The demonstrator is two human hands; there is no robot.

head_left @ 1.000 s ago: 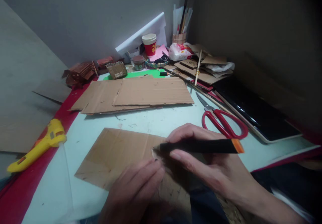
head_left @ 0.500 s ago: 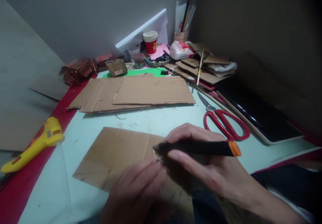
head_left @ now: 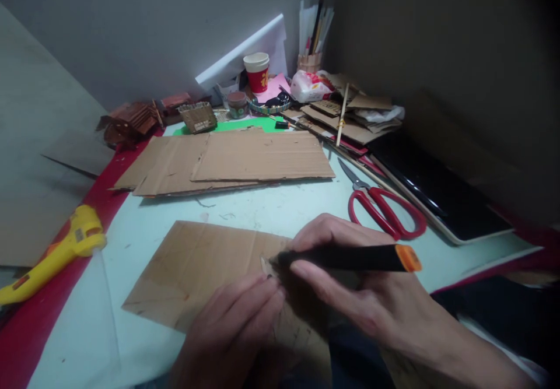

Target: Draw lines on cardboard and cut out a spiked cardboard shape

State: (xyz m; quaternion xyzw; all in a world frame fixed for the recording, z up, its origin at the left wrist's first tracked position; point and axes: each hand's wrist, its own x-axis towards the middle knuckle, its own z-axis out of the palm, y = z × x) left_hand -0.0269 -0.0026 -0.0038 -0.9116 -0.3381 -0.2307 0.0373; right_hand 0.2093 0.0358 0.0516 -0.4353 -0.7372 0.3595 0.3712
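My right hand (head_left: 350,287) is closed around a black craft knife with an orange end (head_left: 350,257), its tip pointing left. The tip meets a small cardboard scrap (head_left: 265,265) pinched in the fingers of my left hand (head_left: 231,333). Both hands hover over a flat brown cardboard sheet (head_left: 196,266) lying on the pale cutting mat (head_left: 271,208) near the front edge.
Larger cardboard sheets (head_left: 227,158) lie further back. Red scissors (head_left: 385,211) rest right of my hands, beside a black tablet (head_left: 437,191). A yellow glue gun (head_left: 56,252) lies at left on the red table edge. Cups, small cardboard models and scraps crowd the back wall.
The hands hold almost the same pose; the view has shifted slightly, and the knife tip stays at the small scrap.
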